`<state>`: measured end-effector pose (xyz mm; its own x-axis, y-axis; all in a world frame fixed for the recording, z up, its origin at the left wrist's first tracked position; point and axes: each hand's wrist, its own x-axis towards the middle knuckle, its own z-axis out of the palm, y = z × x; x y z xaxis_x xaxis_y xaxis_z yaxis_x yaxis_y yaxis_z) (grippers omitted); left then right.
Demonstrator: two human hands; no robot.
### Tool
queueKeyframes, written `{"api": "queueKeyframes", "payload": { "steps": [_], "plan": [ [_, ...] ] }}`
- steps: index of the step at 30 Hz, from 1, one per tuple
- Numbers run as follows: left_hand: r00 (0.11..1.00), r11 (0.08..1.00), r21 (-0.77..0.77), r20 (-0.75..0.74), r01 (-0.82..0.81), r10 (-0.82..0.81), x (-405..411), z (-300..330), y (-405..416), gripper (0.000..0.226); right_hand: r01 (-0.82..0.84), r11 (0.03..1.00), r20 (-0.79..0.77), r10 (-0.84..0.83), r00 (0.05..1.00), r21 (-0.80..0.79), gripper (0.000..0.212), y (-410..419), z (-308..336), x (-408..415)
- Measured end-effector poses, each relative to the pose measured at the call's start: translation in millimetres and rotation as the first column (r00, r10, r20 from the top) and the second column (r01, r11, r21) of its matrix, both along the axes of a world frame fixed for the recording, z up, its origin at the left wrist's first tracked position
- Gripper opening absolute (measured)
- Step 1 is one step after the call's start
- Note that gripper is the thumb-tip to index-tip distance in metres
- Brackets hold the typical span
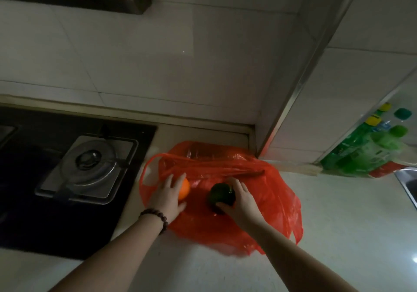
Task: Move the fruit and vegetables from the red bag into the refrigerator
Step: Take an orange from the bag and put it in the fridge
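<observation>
Left hand [168, 198] cupping orange [184, 189] at nine o'clock; right hand [240, 198] gripping green pepper [222, 195]; slick red bag [225, 201] risking roll-off.

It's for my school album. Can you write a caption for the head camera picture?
Left hand grips an orange, right hand a green pepper, on the red bag.

A pale surface [338, 235] carries a flattened red bag [270, 192] at centre, a black gas hob [74, 167] set in at left, and green bottles [365, 154] at far right.
</observation>
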<state>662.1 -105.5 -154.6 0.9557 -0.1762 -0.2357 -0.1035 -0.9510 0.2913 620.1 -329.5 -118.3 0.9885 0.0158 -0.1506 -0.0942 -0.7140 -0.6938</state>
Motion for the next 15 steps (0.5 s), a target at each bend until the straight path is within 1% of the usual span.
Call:
{"api": "queueKeyframes", "payload": {
  "steps": [2, 4, 6, 8, 10, 12, 15],
  "plan": [
    [1.000, 1.000, 0.009, 0.022, -0.010, 0.010, 2, 0, -1, 0.083, -0.023, 0.998, -0.036, 0.021, 0.999, -0.052, 0.075, -7, -5, -2],
    [0.999, 1.000, -0.016, 0.043, -0.026, 0.027, 3, 1, 0, 0.081, -0.073, 0.986, -0.061, 0.065, 0.996, -0.147, 0.078, -13, -6, -4],
    [0.996, 0.997, -0.066, 0.073, -0.042, 0.046, 0, 4, -1, 0.081, -0.123, 0.965, -0.089, 0.105, 0.991, -0.232, 0.078, -17, -7, -5],
    [0.992, 0.993, -0.107, 0.112, -0.044, 0.056, -5, 10, -2, 0.082, -0.139, 0.953, -0.108, 0.113, 0.988, -0.269, 0.075, -18, -7, -5],
    [0.986, 0.991, -0.132, 0.159, -0.033, 0.054, -12, 20, -4, 0.083, -0.121, 0.959, -0.100, 0.098, 0.990, -0.256, 0.073, -17, -5, -6],
    [0.974, 0.985, -0.172, 0.214, -0.035, 0.072, -17, 33, -4, 0.083, -0.071, 0.978, -0.073, 0.058, 0.996, -0.197, 0.074, -14, 1, -4],
    [0.940, 0.976, -0.209, 0.318, -0.053, 0.119, -22, 57, 1, 0.082, 0.009, 0.995, 0.031, -0.006, 0.999, -0.096, 0.074, -2, 17, 1]
  ]
}}
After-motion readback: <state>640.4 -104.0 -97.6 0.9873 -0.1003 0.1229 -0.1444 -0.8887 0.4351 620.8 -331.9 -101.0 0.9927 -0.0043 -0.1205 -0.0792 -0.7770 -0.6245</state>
